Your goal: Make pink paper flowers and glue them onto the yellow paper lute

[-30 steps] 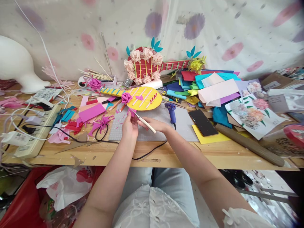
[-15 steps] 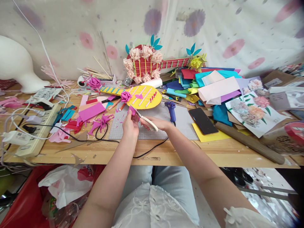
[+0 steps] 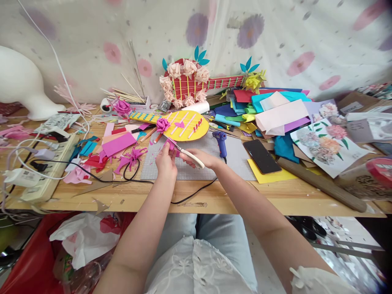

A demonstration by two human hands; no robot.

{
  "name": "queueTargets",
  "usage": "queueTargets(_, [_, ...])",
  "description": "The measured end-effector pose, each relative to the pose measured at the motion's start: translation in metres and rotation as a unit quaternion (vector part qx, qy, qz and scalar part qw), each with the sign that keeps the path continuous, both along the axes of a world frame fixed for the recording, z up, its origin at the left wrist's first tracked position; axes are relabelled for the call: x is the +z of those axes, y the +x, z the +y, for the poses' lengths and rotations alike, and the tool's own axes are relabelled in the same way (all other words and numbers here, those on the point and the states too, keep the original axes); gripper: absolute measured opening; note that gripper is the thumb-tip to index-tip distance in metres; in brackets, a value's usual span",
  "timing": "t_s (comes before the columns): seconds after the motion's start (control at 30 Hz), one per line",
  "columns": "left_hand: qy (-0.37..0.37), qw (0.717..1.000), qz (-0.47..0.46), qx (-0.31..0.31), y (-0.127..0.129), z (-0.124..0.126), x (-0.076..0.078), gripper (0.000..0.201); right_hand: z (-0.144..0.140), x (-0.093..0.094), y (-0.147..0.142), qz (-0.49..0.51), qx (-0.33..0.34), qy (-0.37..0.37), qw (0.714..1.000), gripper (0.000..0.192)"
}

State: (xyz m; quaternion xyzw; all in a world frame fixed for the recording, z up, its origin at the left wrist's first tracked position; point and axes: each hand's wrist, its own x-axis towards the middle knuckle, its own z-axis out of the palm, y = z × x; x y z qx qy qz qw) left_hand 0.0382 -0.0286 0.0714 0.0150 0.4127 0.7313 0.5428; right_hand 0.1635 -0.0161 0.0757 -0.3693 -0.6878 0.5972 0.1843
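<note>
pink foam piece (image 3: 170, 143) | small (held up) | scissors (image 3: 188, 155) cutting it

head cam | worn on head | faces forward-down over table (image 3: 214, 200) | near, wide view

A: What is the person wearing?
B: A white top (image 3: 196, 265) with embroidered lace flowers is covering the torso; pale blue jeans (image 3: 211, 232) are showing at the lap.
A: Sleeves?
B: A short white lace sleeve (image 3: 309, 281) is edging the right arm; both forearms are showing bare.
</note>
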Motion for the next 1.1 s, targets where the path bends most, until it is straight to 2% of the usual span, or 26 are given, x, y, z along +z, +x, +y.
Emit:
queueTargets(0.27, [0.001,0.999,0.048,0.006,-0.017,-0.002,0.001,0.011,0.003,0.004,-0.008,-0.02,-0.008,-0.005,1.0,0.05])
queueTargets(0.43, [0.015,0.995,0.098,-0.002,-0.036,-0.003,-0.002,0.011,0.007,0.009,-0.019,-0.037,0.018,-0.007,0.999,0.047])
queueTargets(0.7, [0.002,0.992,0.123,-0.03,-0.057,-0.007,0.002,0.013,0.02,0.005,-0.03,-0.062,0.048,0.004,0.997,0.047])
queueTargets(0.83, [0.005,0.99,0.139,-0.034,-0.068,-0.009,0.004,0.014,0.024,0.009,-0.036,-0.071,0.061,0.004,0.996,0.047])
queueTargets(1.1, [-0.009,0.979,0.158,-0.131,-0.102,-0.008,0.005,0.009,0.029,0.015,-0.048,-0.121,0.079,0.042,0.989,0.051])
